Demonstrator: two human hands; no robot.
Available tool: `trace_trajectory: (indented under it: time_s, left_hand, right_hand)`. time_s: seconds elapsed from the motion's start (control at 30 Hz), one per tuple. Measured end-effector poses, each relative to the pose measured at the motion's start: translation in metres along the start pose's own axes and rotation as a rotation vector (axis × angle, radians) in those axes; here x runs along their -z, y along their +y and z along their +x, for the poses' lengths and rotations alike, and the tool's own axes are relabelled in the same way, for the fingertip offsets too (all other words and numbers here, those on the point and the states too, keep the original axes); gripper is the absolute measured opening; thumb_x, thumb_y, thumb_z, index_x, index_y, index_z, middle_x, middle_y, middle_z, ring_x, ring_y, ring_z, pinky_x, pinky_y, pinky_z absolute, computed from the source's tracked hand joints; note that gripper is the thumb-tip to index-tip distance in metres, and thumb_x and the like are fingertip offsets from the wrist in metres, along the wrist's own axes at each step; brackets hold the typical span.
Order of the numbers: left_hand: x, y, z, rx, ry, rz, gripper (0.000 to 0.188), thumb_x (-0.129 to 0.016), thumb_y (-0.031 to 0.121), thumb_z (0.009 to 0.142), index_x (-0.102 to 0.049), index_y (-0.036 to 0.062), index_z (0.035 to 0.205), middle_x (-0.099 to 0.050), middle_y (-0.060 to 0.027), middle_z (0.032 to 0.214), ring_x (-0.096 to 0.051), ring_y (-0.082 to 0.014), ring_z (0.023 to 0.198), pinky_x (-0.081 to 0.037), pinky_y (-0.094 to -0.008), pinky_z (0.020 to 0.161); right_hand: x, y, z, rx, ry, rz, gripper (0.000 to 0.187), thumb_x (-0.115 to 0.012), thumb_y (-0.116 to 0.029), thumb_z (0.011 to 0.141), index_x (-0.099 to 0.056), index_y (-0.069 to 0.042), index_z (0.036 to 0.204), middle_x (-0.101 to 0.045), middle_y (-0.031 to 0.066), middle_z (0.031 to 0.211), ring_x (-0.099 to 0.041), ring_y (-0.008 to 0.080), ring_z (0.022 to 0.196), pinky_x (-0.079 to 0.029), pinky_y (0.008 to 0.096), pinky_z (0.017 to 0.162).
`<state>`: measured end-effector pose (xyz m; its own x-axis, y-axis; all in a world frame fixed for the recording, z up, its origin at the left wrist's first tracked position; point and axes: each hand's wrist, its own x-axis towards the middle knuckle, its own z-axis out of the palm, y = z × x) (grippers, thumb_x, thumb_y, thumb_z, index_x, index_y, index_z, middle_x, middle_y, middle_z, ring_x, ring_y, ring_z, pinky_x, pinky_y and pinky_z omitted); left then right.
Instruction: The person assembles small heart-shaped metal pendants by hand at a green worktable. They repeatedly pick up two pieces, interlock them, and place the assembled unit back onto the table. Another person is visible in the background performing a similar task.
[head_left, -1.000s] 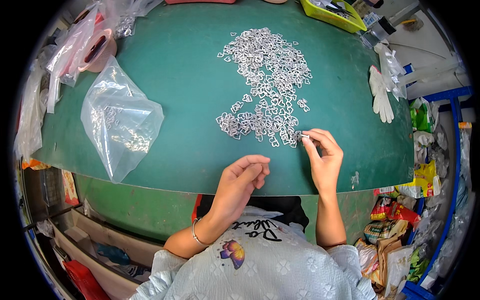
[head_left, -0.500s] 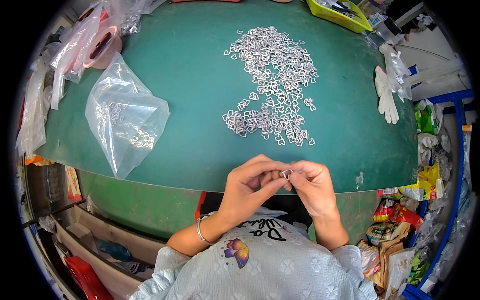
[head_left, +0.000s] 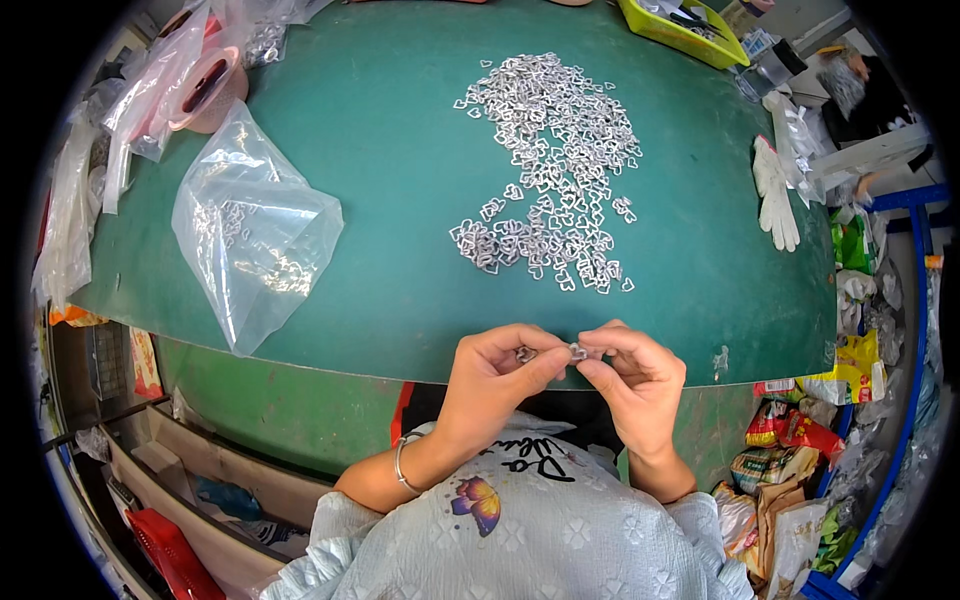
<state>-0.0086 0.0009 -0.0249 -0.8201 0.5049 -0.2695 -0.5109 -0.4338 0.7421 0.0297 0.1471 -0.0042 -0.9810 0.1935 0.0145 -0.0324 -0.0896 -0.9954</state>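
Observation:
Both my hands meet above the near edge of the green table, fingers closed. A small silver heart-shaped metal piece [head_left: 578, 351] sits at the fingertips between my left hand [head_left: 492, 385] and my right hand [head_left: 640, 390]; both seem to pinch it. Another such piece [head_left: 525, 354] shows inside the curled fingers of my left hand. Beyond my hands lies a big loose pile of the same open hearts [head_left: 560, 120], spreading toward me into a smaller cluster [head_left: 490, 243]. A clear plastic bag [head_left: 255, 225] with several hearts inside lies flat to the left.
The green tabletop [head_left: 390, 180] carries a pink basket [head_left: 212, 92] and plastic bags at far left. A yellow tray [head_left: 685, 32] stands at far right, with a white glove [head_left: 773, 195] on the right edge. Filled packets [head_left: 780, 465] sit below right; a drawer [head_left: 230, 480] is at lower left.
My right hand has shifted slightly right and its fingers have opened out a little from the left hand's. A second heart piece now shows in my left fingers. A dark shape has appeared at far right.

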Motion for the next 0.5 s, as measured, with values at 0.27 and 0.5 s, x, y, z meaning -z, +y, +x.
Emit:
trace_trajectory:
  time_s: [0.27,0.5]
  left_hand:
    - [0.000,0.004,-0.003,0.156,-0.043,-0.152,0.012,-0.059,0.011,0.085,-0.061,-0.0009,0.084,-0.057,-0.0034,0.069,-0.037,-0.0017,0.052,-0.026,-0.0173,0.044]
    - [-0.004,0.013,-0.003,0.208,-0.094,-0.145,0.014,-0.056,0.012,0.087,-0.058,-0.0012,0.091,-0.056,-0.0045,0.071,-0.037,-0.0026,0.052,-0.028,-0.0176,0.045]
  right_hand:
    - [0.004,0.001,0.005,0.266,-0.068,-0.275,0.021,-0.067,0.009,0.063,-0.064,0.006,0.084,-0.062,0.0107,0.073,-0.056,0.0198,0.068,-0.044,0.0277,0.061]
    - [0.004,0.003,0.006,0.355,-0.067,-0.293,0.021,-0.067,0.008,0.062,-0.066,0.004,0.082,-0.061,0.0091,0.072,-0.054,0.0191,0.066,-0.042,0.0270,0.059]
